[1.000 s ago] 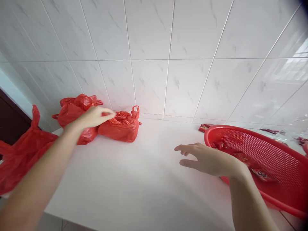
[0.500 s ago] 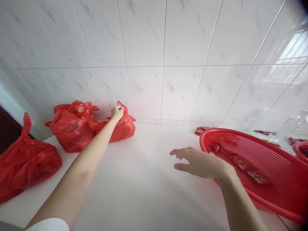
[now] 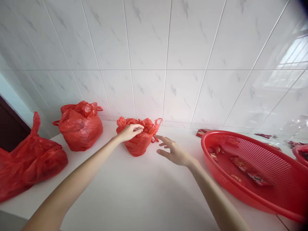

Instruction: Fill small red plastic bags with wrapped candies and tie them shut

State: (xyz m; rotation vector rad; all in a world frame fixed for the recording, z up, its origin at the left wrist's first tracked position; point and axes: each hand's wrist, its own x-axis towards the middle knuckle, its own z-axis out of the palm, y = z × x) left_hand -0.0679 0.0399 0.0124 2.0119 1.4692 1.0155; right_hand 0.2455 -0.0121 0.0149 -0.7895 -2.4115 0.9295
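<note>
A filled red plastic bag [image 3: 137, 146] stands on the white table by the tiled wall, its top crumpled and its loops sticking up. My left hand [image 3: 131, 131] is at the bag's top from the left, fingers bent and closed on the plastic; the fingertips are partly lost against it. Just right of the same bag is my right hand [image 3: 173, 151], open, thumb and fingers apart and pointing at the bag's side. Nothing is in it. What the bag contains is hidden.
Two more filled red bags sit at the left, one near the wall [image 3: 80, 130] and one closer [image 3: 36, 163]. At the right stands a large red plastic basket [image 3: 226, 175] with several small red packets [image 3: 242, 163]. Another red packet [image 3: 202, 132] lies behind its rim.
The bag at my left hand has moved right, away from the bag by the wall, and now stands more upright. My right hand has moved left, up to its side.
</note>
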